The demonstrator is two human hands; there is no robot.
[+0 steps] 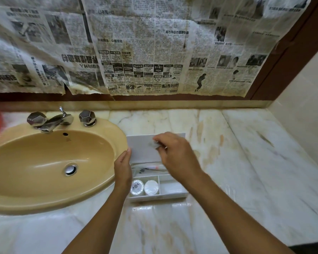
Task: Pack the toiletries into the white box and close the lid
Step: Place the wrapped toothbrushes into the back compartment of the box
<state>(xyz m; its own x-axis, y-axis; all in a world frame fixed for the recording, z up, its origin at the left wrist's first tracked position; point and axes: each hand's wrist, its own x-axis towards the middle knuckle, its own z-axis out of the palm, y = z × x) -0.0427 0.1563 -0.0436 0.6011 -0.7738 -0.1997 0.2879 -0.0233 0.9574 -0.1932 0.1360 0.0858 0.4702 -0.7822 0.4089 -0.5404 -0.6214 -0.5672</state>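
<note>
White box (174,196): on the marble counter (246,162), just right of the sink (44,162), divided into compartments.
Lid (143,149): raised, standing tilted at the box's far edge.
Near-left compartment: two round wrapped toiletries (137,186) side by side.
Far compartment: a slim item with a red end (152,167), lying flat.
Near-right compartment: contents unclear.
Left hand (122,167): fingers flat against the lid's left edge.
Right hand (176,154): fingers pinched near the lid's top; blurred, so what it grips I cannot tell.

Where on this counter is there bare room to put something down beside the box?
Bare marble counter lies right of the white box, out to the side wall, and in front of it, between the forearms. Left is crowded: the sink rim meets the box, with the left hand there.
</note>
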